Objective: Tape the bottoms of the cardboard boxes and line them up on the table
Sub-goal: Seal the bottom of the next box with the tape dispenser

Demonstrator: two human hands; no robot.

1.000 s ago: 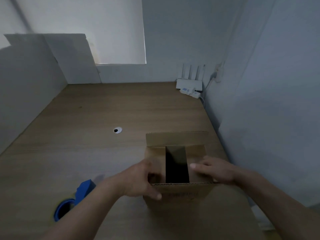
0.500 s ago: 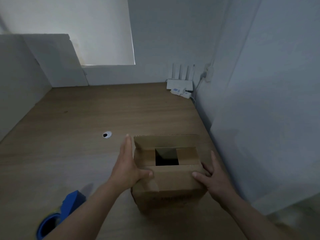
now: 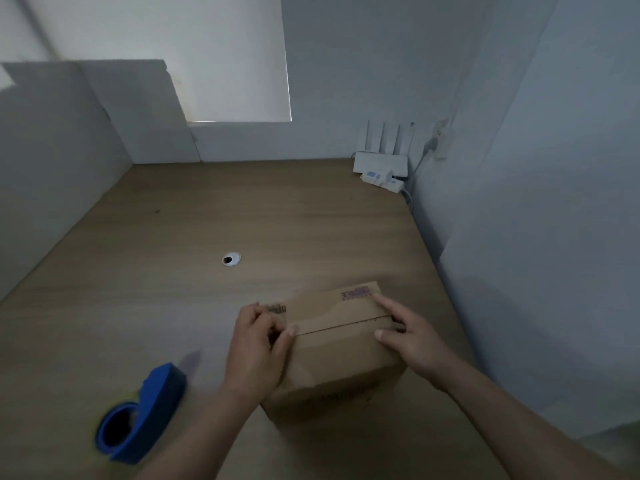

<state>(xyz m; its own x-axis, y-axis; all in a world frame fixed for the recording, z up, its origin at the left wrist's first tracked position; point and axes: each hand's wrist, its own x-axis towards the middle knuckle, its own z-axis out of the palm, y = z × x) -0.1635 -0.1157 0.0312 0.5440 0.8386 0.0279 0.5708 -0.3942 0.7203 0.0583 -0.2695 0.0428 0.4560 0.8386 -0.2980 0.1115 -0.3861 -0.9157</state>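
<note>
Box gripped by curled left fingers, pressed by straight right fingers, seam ends hidden.

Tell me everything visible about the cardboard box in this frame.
The cardboard box is plain brown board, standing on the wooden table with its upward flaps folded shut along a dark seam, no tape visible. Dark print and a purple stamp mark its far flap. The left hand grips its left edge; the right hand presses flat on the right end.
</note>
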